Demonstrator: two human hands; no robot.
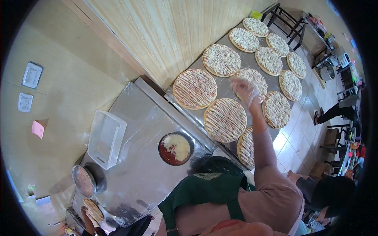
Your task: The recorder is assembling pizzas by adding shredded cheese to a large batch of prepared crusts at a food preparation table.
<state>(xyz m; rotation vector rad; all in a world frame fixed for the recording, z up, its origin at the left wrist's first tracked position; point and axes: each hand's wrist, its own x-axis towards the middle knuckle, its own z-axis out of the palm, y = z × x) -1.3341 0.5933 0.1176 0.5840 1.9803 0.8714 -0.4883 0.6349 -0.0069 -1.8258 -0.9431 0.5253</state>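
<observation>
Head view: your gloved right hand [245, 91] hovers over round, cheese-topped pizzas [225, 120] laid out on the foil-covered surface [138, 173].
Its fingers look loosely bunched, though blur hides any grip. Your left hand is unseen; the black bowl of shredded cheese [176, 148] sits nearer you, within reach.

Pizzas [225, 119] crowd the far table [248, 61]; bare foil [145, 177] lies open between tub [105, 138] and bowl [176, 148].
</observation>
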